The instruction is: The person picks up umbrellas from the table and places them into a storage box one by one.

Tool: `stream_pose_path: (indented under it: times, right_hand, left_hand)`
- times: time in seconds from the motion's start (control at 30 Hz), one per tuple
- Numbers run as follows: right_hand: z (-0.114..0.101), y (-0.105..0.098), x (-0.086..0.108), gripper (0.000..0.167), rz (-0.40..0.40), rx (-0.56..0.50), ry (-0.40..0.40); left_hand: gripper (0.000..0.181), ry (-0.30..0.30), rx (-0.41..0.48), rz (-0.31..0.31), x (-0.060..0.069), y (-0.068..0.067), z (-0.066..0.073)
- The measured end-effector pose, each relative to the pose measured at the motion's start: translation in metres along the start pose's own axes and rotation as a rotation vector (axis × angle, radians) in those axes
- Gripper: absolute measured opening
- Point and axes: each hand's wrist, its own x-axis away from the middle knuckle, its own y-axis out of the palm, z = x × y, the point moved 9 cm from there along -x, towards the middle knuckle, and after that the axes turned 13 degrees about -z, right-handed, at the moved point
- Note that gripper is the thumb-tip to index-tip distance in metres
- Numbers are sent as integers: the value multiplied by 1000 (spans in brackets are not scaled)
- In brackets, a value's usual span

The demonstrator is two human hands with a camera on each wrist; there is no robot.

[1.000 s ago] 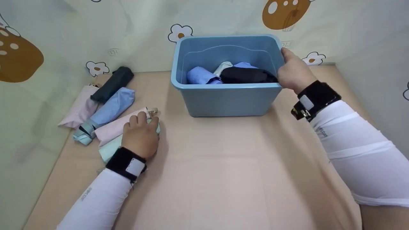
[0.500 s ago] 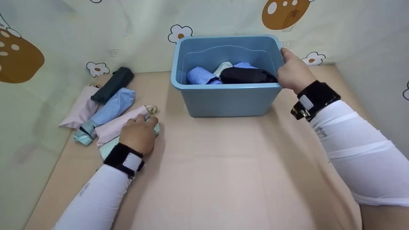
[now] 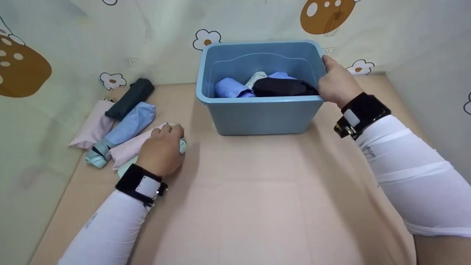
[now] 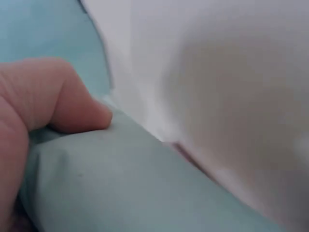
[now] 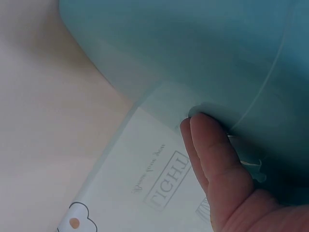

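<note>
At the left of the head view my left hand [image 3: 161, 150] grips a pale green rolled bundle [image 3: 183, 145]; in the left wrist view, fingers [image 4: 77, 104] press on the green fabric [image 4: 125, 179]. A pink bundle [image 3: 130, 147] lies right beside it, partly under the hand. My right hand [image 3: 339, 81] holds the right rim of a blue bin [image 3: 263, 117], and its fingers [image 5: 212, 145] lie against the bin wall [image 5: 169, 53] in the right wrist view. Inside the bin are a blue bundle [image 3: 232, 87], a black one [image 3: 285, 87] and other pale and blue fabric.
Left of the hand lie a blue bundle with a teal end [image 3: 132, 123], a dark green bundle [image 3: 130, 98] and another pink one [image 3: 95, 125], close together on the peach cloth [image 3: 250, 198]. A patterned curtain [image 3: 158, 44] hangs behind the bin.
My left hand has shifted slightly along the green bundle and its fingers have closed round it, now covering the pink bundle's end. My right hand and the bin look unchanged.
</note>
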Motion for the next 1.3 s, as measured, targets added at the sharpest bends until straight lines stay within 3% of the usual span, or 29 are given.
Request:
stream_pose_path:
  times: [0.13, 0.4, 0.57, 0.73, 0.93, 1.3]
  right_hand:
    - [-1, 1, 0, 86, -1, -3, -11]
    - [-1, 1, -1, 85, -10, -10, -5]
    - [0, 2, -1, 85, -14, -6, 5]
    - [1, 3, -2, 84, -16, -14, 6]
    - [0, 3, -2, 82, -14, 0, 1]
    - [1, 2, 0, 84, -20, -30, -5]
  left_hand:
    - [39, 55, -7, 107, 6, -24, 15]
    - [54, 166, -52, 331, 14, -72, 50]
    - [38, 230, -65, 437, 15, -92, 76]
    - [31, 284, -67, 471, 11, -103, 104]
    - [26, 401, -95, 521, 4, -109, 137]
    - [25, 492, -171, 534, -7, -124, 168]
